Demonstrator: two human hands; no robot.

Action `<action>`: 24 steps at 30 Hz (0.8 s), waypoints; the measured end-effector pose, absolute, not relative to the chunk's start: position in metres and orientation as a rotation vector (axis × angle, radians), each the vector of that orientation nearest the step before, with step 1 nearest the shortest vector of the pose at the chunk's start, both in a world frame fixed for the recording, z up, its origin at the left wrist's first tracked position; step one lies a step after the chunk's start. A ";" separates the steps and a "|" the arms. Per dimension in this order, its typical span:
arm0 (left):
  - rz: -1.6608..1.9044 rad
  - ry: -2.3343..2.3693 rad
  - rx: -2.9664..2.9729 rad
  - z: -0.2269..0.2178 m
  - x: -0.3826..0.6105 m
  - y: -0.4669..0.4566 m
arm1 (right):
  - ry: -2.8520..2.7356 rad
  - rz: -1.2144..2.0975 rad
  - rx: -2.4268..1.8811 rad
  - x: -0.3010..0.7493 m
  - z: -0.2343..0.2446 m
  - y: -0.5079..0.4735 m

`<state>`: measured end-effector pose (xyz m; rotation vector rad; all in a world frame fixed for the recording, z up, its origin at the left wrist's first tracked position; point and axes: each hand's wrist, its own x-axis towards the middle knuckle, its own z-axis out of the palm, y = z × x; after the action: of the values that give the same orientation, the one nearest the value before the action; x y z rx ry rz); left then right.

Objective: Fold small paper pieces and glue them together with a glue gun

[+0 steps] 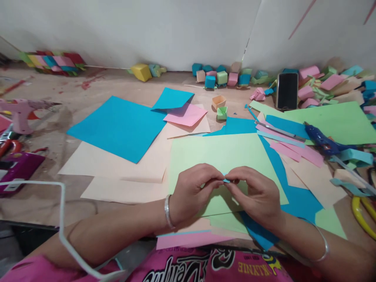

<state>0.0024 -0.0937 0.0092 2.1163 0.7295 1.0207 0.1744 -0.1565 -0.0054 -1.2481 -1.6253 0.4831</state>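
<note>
My left hand and my right hand meet fingertip to fingertip over a light green sheet. Both pinch a small blue paper piece, of which only a sliver shows between the fingers. Each wrist wears a silver bangle. Under the green sheet lie blue, peach and pink sheets near the table's front edge.
A large blue sheet and peach sheets lie to the left. Small folded paper cubes line the back wall. A phone leans at the back right, a blue glue gun lies right, a pink glue gun lies left.
</note>
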 end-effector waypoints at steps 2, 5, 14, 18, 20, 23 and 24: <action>1.025 0.721 2.118 0.009 0.003 -0.095 | -1.648 0.464 -1.236 0.176 -0.004 -0.157; 1.019 0.705 2.101 0.008 0.003 -0.096 | -1.740 0.409 -1.183 0.180 0.001 -0.157; 0.535 0.814 1.023 0.014 0.007 -0.090 | -1.870 0.310 -1.114 0.186 0.002 -0.153; 0.497 0.823 1.027 0.009 0.007 -0.087 | -1.886 0.331 -1.133 0.183 0.000 -0.151; 0.521 0.846 1.180 0.009 0.006 -0.088 | -1.887 0.323 -1.143 0.181 0.000 -0.150; 0.661 0.874 1.577 0.012 0.004 -0.089 | -1.883 0.332 -1.161 0.179 0.000 -0.151; 0.706 0.867 1.701 0.014 0.003 -0.090 | -1.875 0.336 -1.169 0.178 0.000 -0.151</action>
<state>0.0031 -0.0901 0.0137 1.7014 0.8668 0.7064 0.1782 -0.1513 -0.0003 -1.1690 -1.8754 0.3359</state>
